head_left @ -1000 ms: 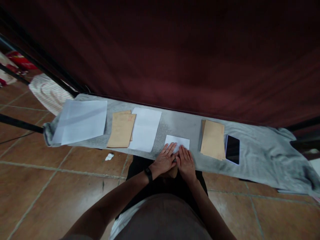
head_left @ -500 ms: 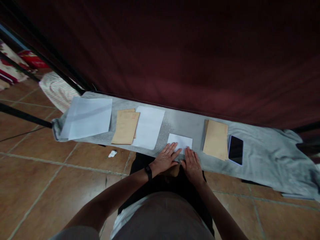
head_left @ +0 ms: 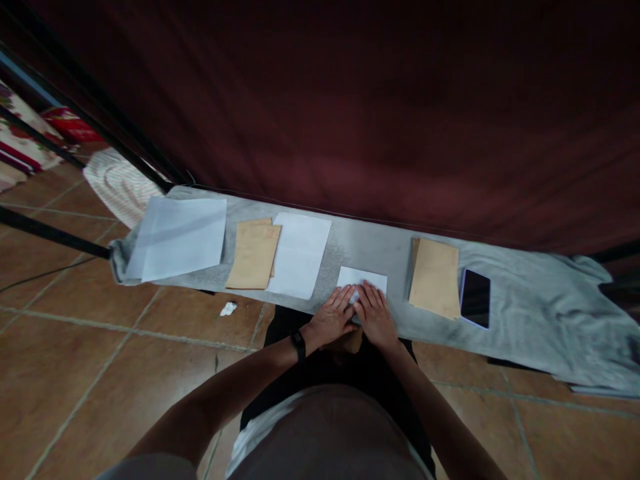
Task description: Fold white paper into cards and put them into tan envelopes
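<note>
A small folded white paper (head_left: pixel 364 278) lies on the near edge of a grey cloth (head_left: pixel 380 250) spread along the floor. My left hand (head_left: pixel 335 315) rests flat on the paper's near left part, fingers stretched out. My right hand (head_left: pixel 375 313) lies beside it, fingers flat and pressing the paper's near edge. The two hands touch side by side. A black band sits on my left wrist.
On the cloth from left to right lie a large white sheet (head_left: pixel 180 237), brown envelopes (head_left: pixel 253 254), another white sheet (head_left: pixel 299 253), a brown envelope stack (head_left: pixel 435 277) and a dark phone (head_left: pixel 475 297). A dark red curtain (head_left: pixel 350 113) hangs behind. A paper scrap (head_left: pixel 229 309) lies on the tiled floor.
My hands, slightly apart half a second ago, have come together again over the folded paper, and my right hand has slid forward onto it. The view shifted a little.
</note>
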`<state>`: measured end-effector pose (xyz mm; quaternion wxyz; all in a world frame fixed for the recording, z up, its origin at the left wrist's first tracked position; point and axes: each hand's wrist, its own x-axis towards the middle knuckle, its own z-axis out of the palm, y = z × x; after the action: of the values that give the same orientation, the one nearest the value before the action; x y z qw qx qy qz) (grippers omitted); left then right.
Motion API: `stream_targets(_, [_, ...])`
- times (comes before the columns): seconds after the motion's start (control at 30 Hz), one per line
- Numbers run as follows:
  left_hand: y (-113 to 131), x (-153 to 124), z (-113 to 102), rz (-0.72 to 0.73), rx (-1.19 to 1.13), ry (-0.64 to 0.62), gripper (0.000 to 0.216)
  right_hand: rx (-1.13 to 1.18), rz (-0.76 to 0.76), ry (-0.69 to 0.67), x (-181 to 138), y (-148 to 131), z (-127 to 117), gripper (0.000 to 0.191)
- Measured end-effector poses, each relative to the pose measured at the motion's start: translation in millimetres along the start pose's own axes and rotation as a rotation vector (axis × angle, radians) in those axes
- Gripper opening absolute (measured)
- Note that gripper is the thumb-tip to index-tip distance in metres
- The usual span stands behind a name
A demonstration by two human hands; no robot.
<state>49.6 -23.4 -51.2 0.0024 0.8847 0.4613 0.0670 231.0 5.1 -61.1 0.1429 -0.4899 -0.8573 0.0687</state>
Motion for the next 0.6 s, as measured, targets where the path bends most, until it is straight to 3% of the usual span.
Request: stream_targets(0.6, [-5, -6, 3, 0.037, 0.039, -0.027, 0.088, -0.132, 0.164, 0.076, 5, 19, 13, 0.056])
